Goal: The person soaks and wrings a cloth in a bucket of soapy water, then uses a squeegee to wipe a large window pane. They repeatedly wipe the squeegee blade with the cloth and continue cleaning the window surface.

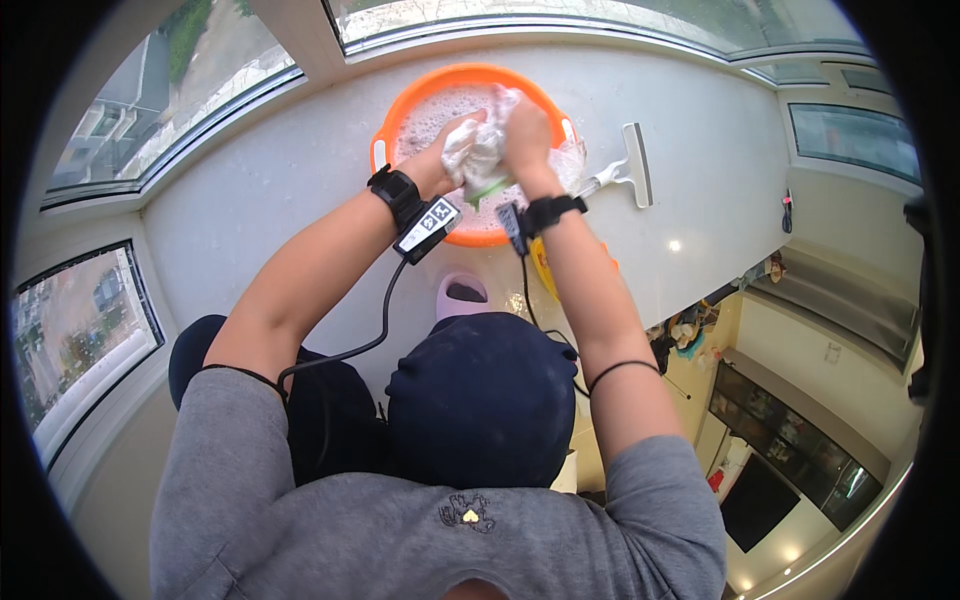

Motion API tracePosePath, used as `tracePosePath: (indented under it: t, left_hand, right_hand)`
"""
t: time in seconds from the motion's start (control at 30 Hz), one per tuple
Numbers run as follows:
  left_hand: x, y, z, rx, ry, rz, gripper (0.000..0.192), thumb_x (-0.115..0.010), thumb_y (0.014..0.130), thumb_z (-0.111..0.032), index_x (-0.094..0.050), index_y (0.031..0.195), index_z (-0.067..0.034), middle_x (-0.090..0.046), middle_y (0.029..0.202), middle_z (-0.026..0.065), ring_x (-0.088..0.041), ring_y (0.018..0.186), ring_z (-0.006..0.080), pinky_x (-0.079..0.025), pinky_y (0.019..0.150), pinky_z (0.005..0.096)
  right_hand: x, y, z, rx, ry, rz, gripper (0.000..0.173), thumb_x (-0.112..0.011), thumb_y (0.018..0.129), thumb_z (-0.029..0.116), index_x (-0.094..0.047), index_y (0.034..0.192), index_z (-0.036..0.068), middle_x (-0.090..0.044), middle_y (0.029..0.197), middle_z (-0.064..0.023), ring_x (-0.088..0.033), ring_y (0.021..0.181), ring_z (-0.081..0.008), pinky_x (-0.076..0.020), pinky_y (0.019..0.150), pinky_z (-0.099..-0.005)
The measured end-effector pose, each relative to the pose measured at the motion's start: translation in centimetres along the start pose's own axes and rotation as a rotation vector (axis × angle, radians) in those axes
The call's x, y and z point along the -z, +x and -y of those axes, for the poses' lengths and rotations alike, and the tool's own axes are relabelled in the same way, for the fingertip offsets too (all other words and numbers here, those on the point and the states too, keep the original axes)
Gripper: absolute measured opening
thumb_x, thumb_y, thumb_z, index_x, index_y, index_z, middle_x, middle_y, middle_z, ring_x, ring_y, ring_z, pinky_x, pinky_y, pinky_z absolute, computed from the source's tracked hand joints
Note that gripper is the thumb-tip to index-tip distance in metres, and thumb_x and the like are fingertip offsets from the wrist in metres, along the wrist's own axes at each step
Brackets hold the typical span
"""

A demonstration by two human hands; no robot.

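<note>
Over an orange plastic basin (466, 238) of foamy water, a soapy, bunched-up cloth (481, 154), white with a green part at its lower end, is held between both hands. My left hand (442, 154) grips it from the left, its fingers partly hidden by the folds. From the right my right hand (527, 135) is closed on the same cloth, slightly blurred. Another pale wet cloth or bag (570, 161) hangs at the basin's right rim, beside the handle of a white window squeegee (637, 165).
A yellow container (545, 266) stands partly hidden under my right forearm. One lilac slipper (452, 304) shows below the basin. Windows line the white sill (300, 165). A small dark corded item (787, 214) lies at the far right.
</note>
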State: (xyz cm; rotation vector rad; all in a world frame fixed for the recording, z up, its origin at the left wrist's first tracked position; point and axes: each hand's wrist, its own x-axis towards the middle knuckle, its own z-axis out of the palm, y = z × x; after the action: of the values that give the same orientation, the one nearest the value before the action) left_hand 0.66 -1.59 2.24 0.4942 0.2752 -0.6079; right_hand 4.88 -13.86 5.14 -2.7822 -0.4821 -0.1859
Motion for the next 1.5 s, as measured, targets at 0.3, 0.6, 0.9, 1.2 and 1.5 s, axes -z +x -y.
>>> tracePosePath:
  t: [0.3,0.6,0.9,1.2,1.5]
  left_hand:
    - [5.7,-1.3,-1.8,-0.035,0.185,-0.336,0.022,-0.064,0.089,-0.016,-0.059,0.105,-0.001,-0.066,0.096,0.0113,-0.065,0.095,0.0233,-0.055,0.086,0.0387]
    - [10.2,1.4,4.4,-0.033,0.027,-0.300,0.031,-0.060,0.094,-0.034,-0.062,0.102,-0.004,-0.067,0.092,0.0062,-0.065,0.080,0.0180,-0.055,0.073,0.0363]
    - [3.2,1.7,4.0,-0.006,0.188,-0.374,0.038,-0.048,0.100,-0.041,-0.062,0.096,-0.006,-0.068,0.091,0.0060,-0.064,0.079,0.0185,-0.054,0.072,0.0334]
    - [5.1,0.9,3.7,0.107,0.505,-0.409,0.045,-0.050,0.097,-0.048,-0.063,0.100,-0.005,-0.064,0.085,0.0078,-0.059,0.073,0.0172,-0.048,0.067,0.0343]
    - [11.9,1.0,2.7,0.111,1.309,-0.579,0.027,-0.064,0.082,-0.015,-0.060,0.099,0.006,-0.062,0.087,0.0141,-0.062,0.076,0.0225,-0.049,0.065,0.0384]
  right_hand:
    - [-8.7,-5.2,-8.9,-0.631,0.505,0.176,0.043,-0.053,0.095,0.037,-0.060,0.110,-0.002,-0.063,0.099,-0.0318,-0.063,0.093,-0.0432,-0.0480,0.083,-0.0488]
    - [-10.5,-6.1,-1.5,-0.638,1.180,0.303,0.035,-0.066,0.089,0.026,-0.059,0.113,0.003,-0.066,0.093,-0.0215,-0.064,0.089,-0.0331,-0.0486,0.080,-0.0411]
    - [-3.4,-4.7,0.6,-0.312,0.605,0.118,0.028,-0.053,0.096,0.029,-0.055,0.097,0.001,-0.063,0.087,-0.0243,-0.062,0.081,-0.0391,-0.0478,0.073,-0.0456]
    - [-6.0,-4.8,-3.8,-0.442,0.283,0.325,0.042,-0.046,0.098,0.040,-0.055,0.098,0.000,-0.062,0.100,-0.0308,-0.058,0.097,-0.0479,-0.0457,0.081,-0.0523]
    - [-8.7,-6.6,-4.9,-0.407,0.002,0.687,0.043,-0.054,0.092,0.032,-0.058,0.115,-0.003,-0.063,0.113,-0.0269,-0.062,0.105,-0.0411,-0.0496,0.092,-0.0463]
